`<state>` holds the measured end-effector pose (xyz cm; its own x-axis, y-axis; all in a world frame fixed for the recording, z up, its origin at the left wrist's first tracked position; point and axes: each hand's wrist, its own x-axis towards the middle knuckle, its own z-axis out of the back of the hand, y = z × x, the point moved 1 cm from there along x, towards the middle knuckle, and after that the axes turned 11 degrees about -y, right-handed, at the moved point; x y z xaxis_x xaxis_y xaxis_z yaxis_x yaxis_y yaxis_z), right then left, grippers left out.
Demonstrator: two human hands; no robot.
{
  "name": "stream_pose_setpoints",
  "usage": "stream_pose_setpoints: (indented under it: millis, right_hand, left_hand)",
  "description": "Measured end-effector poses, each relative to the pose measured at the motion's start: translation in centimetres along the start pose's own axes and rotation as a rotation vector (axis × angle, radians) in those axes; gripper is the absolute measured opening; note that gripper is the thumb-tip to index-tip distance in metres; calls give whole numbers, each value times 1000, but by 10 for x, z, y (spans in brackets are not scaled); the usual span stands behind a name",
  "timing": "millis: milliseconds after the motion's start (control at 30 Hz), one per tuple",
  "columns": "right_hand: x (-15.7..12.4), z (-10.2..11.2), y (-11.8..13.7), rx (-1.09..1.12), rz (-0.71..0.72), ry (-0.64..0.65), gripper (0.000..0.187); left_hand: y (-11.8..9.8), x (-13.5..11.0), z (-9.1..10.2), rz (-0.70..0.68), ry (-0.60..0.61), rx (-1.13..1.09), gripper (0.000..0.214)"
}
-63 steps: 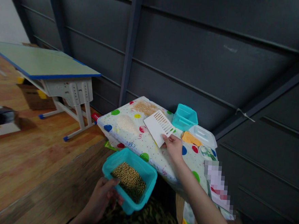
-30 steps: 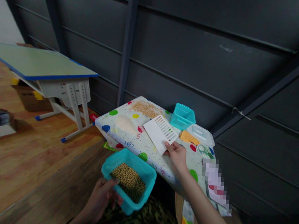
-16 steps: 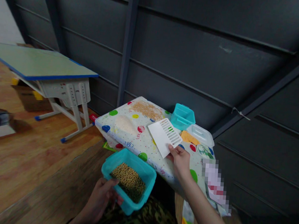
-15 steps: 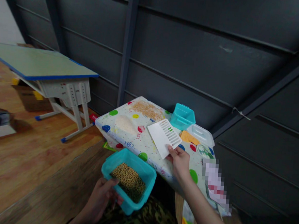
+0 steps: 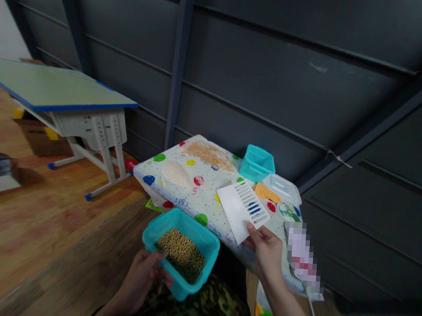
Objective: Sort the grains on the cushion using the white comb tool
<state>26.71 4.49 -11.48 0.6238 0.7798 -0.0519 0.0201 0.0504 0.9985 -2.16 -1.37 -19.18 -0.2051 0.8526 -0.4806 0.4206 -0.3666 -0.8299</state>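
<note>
My left hand [image 5: 145,274] grips the near left rim of a turquoise plastic box [image 5: 205,237], its thumb over the edge. Inside lie round tan beans [image 5: 178,245], with smaller dark green ones toward the near side. My right hand [image 5: 264,246] pinches the near edge of a white slotted card [image 5: 234,210], held above the table. On the tablecloth [image 5: 172,198], left of the card, are a pale heap of fine grains [image 5: 176,173] and, farther back, a spread of tan beans [image 5: 207,154].
A second turquoise box [image 5: 257,163] stands at the table's back, beside a clear lid [image 5: 283,189] and an orange cloth [image 5: 267,193]. A blurred-out pale object [image 5: 303,258] lies at the right edge. A green-topped desk [image 5: 57,87] stands left; a dark wall [image 5: 253,64] rises behind.
My right hand has drawn the slotted card toward me and to the right, away from the second box. My left hand and the box of beans stay nearly in place.
</note>
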Motion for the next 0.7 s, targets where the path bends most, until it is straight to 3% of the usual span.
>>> stream_pose_setpoints:
  millis: [100,233,500,700]
  right_hand:
    - [8,4,6,-4,66,-60,72]
    - [16,-3,11,-143,242,-31,69]
    - [10,-71,15,-506,787,80,57]
    - [-1,-91,12,-524,864,20,48]
  left_hand:
    - [1,0,0,-4,7,1,47]
    - [0,0,-1,4,-10,-5,48]
    - [-6,-1,0,6,-14,-1,52]
    - [-7,-1,1,2,-12,-26,45]
